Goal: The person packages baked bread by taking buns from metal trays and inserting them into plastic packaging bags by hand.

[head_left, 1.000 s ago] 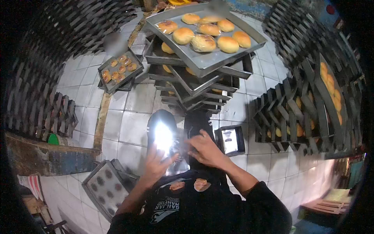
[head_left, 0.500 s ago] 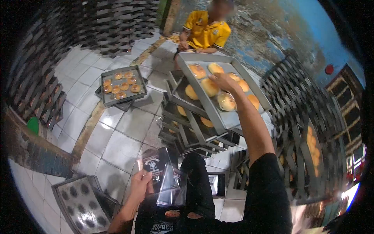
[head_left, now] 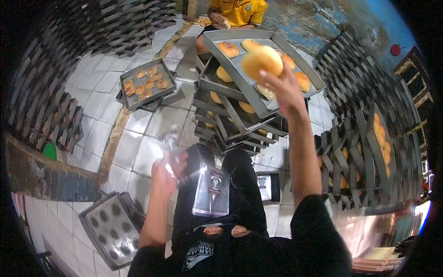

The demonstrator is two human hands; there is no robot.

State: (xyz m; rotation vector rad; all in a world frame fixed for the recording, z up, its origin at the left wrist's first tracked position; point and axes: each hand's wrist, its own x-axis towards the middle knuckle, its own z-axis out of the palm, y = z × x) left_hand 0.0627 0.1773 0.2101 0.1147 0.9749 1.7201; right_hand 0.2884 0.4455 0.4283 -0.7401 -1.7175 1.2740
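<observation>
A round golden bun is in my right hand, raised over the top metal tray, where several other buns lie, some in clear wrap. My left hand, blurred by motion, holds a clear plastic bag above my left thigh. Across my lap lies a stack of printed clear bags. Under the top tray, more trays with buns are stacked at staggered angles.
Beyond the stack sits a person in a yellow shirt. A small tray of buns is at the left, a stained tray at the lower left, a small dark box by my right leg. Tall tray stacks stand on both sides.
My right hand has lifted a bun off the top tray. The left hand, with a clear bag, has moved up off the bag stack, which now lies on my lap.
</observation>
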